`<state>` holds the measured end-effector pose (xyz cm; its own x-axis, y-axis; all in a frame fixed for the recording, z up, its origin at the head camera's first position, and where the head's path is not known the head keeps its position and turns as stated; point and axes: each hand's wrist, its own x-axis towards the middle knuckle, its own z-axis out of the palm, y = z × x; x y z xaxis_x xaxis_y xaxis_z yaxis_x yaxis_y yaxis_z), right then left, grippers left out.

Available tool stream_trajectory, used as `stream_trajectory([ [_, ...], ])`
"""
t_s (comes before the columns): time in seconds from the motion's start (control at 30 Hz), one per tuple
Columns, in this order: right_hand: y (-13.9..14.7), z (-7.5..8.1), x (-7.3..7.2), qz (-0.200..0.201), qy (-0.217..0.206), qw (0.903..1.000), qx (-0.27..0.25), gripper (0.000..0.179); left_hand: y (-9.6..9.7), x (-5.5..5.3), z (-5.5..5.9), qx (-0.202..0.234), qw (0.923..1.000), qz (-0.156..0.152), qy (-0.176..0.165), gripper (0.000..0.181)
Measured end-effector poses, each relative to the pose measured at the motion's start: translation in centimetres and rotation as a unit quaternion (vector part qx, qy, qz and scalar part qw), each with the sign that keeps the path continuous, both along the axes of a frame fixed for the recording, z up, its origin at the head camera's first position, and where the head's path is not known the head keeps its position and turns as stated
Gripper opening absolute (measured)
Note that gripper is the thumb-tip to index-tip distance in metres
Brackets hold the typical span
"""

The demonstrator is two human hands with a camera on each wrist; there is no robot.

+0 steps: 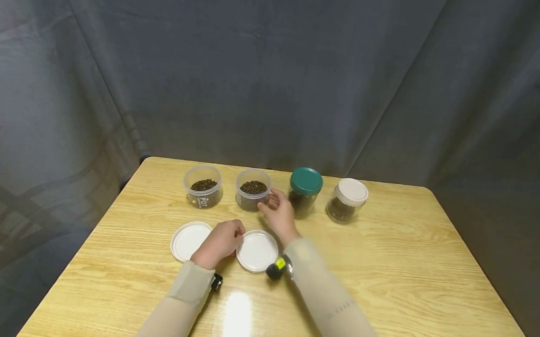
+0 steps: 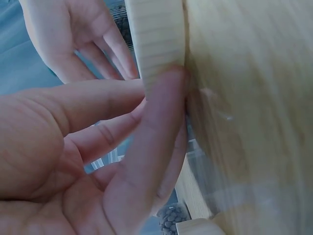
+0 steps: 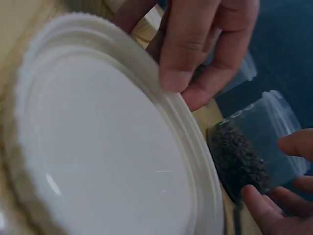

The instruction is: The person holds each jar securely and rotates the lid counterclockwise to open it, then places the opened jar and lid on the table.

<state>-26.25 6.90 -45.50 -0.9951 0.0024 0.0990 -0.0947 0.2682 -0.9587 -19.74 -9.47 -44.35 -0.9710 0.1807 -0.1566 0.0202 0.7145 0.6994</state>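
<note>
My left hand point(image 1: 221, 241) pinches the edge of a white screw lid point(image 1: 258, 251), whose inner side faces up; its ridged rim point(image 2: 159, 34) fills the top of the left wrist view. My right hand point(image 1: 280, 216) is at the right side of a clear jar point(image 1: 252, 202) holding dark brown pellets. In the right wrist view its fingers point(image 3: 264, 210) are spread beside that open jar; whether they touch it I cannot tell. A second white lid point(image 1: 189, 239) lies on the table, partly behind the left hand.
Another open clear jar point(image 1: 204, 198) of pellets stands at the left. To the right are a jar with a green lid point(image 1: 306, 181) and a tilted-looking jar with a white lid point(image 1: 352, 190). All stand on a wooden table point(image 1: 406, 255) before a dark curtain point(image 1: 265, 78).
</note>
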Motion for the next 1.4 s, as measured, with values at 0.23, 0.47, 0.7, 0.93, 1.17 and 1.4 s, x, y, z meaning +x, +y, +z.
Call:
stream_trajectory([
  [0.23,2.7,0.2,1.6,0.033,0.015,0.9992,-0.015,0.042,0.1,-0.1,0.1,-0.038,0.9982,-0.021,0.042,0.014],
  [0.47,6.4,-0.1,2.8,0.015,0.046,0.9975,0.051,0.022,1.2,0.3,0.6,-0.097,0.9889,-0.037,0.106,0.019],
  [0.7,10.3,0.1,2.8,-0.013,0.043,0.9979,0.046,0.020,3.6,0.4,2.0,-0.058,0.9873,-0.031,0.144,0.028],
  [0.93,12.3,0.4,2.2,-0.037,0.034,0.9986,0.014,0.045,6.7,-1.2,2.6,0.092,0.9863,-0.025,0.134,0.043],
  [1.17,12.5,0.1,1.2,-0.029,0.022,0.9988,0.033,0.077,9.8,-4.0,3.0,0.197,0.9769,-0.008,0.082,0.072],
  [1.4,11.9,-0.2,0.9,-0.012,0.002,0.9998,0.015,0.085,11.2,-6.0,2.6,0.214,0.9715,0.037,0.094,0.070],
])
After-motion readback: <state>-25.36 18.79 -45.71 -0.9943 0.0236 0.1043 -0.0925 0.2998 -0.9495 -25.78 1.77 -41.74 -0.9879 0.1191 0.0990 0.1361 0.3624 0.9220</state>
